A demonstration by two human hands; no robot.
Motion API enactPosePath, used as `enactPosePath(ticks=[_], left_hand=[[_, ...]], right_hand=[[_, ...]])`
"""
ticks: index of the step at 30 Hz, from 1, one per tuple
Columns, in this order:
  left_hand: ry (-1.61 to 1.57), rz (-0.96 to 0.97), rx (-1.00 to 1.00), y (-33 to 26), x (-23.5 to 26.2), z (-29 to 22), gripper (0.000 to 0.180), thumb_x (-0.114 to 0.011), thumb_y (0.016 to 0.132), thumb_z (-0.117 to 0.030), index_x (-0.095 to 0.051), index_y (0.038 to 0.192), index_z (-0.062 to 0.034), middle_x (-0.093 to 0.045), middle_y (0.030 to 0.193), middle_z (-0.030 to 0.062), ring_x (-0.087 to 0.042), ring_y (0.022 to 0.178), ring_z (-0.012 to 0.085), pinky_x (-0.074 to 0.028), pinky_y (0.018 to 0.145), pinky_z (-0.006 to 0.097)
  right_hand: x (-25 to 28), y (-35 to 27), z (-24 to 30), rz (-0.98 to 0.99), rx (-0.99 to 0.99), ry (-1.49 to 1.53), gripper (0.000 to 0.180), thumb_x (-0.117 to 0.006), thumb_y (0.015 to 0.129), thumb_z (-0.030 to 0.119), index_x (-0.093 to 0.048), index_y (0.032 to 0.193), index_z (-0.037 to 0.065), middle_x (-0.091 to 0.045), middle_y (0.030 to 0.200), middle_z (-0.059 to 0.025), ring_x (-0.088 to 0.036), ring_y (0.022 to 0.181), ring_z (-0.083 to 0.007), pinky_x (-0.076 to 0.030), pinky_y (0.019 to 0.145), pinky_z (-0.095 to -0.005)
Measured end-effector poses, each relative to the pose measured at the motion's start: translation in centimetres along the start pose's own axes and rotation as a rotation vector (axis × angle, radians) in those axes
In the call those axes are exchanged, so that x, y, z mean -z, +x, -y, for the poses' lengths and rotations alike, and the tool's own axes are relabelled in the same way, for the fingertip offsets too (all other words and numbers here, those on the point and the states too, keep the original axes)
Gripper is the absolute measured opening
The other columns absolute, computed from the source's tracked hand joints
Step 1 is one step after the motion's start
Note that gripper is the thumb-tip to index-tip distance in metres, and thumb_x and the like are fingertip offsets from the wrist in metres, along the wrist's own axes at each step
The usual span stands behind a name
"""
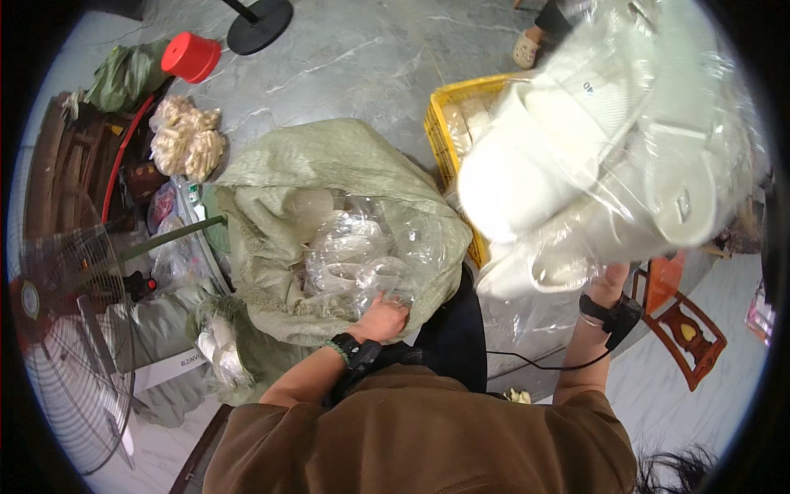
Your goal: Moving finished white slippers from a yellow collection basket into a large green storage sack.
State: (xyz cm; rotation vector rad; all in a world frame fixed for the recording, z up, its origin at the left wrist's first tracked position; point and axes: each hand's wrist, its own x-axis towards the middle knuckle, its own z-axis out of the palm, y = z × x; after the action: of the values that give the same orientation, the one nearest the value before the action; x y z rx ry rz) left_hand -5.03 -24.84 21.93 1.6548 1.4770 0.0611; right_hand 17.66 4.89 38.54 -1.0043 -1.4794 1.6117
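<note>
My right hand holds up a clear plastic bag of white slip-on shoes at the right. The bag looms close and hides most of that hand's fingers. Soles and open tops of several shoes show through its film. In front of me a pale green woven sack gapes open, with clear-wrapped white shoes inside. At the sack's near side, my left hand has its fingers bent onto the clear wrapping of these shoes.
A yellow crate of wrapped things stands behind the lifted bag. Left of the sack are a fan, a bag of pale pieces and a red bucket. A brown wooden chair is at right. Another person's foot shows beyond.
</note>
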Motion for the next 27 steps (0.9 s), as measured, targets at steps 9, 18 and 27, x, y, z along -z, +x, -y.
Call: enactPosePath(ticks=[9, 18, 27], left_hand=[[-0.897, 0.078, -0.061, -7.9, 3.9, -1.2, 0.038, -0.048, 0.087, -0.013, -0.049, 0.124, -0.0030, -0.057, 0.113, 0.0208, -0.053, 0.111, 0.0320, -0.028, 0.107, 0.043], [-0.450, -0.208, -0.282, -10.6, -3.3, 1.1, 0.039, -0.050, 0.088, -0.012, -0.049, 0.128, -0.0092, -0.061, 0.109, 0.0157, -0.059, 0.099, 0.0317, -0.044, 0.092, 0.038], [-0.010, -0.985, 0.476, -16.8, 6.7, 9.6, 0.031, -0.055, 0.073, 0.006, -0.063, 0.099, -0.0076, -0.060, 0.094, 0.0121, -0.054, 0.088, 0.0323, -0.042, 0.080, 0.042]], right_hand=[[-20.1, 0.1, -2.1, 0.721, -0.271, 0.075, 0.040, -0.062, 0.080, 0.015, -0.054, 0.117, 0.001, -0.063, 0.104, -0.0093, -0.059, 0.091, -0.0240, -0.047, 0.080, -0.0350], [-26.1, -1.0, -27.2, 1.030, -0.199, -0.670, 0.058, -0.073, 0.067, 0.027, -0.054, 0.117, 0.005, -0.064, 0.099, -0.0200, -0.061, 0.093, -0.0336, -0.047, 0.084, -0.0373], [-27.9, -3.1, -26.7, 0.877, -0.131, -1.135, 0.071, -0.073, 0.067, 0.040, -0.048, 0.120, 0.000, -0.061, 0.102, -0.0210, -0.059, 0.097, -0.0353, -0.044, 0.081, -0.0487]])
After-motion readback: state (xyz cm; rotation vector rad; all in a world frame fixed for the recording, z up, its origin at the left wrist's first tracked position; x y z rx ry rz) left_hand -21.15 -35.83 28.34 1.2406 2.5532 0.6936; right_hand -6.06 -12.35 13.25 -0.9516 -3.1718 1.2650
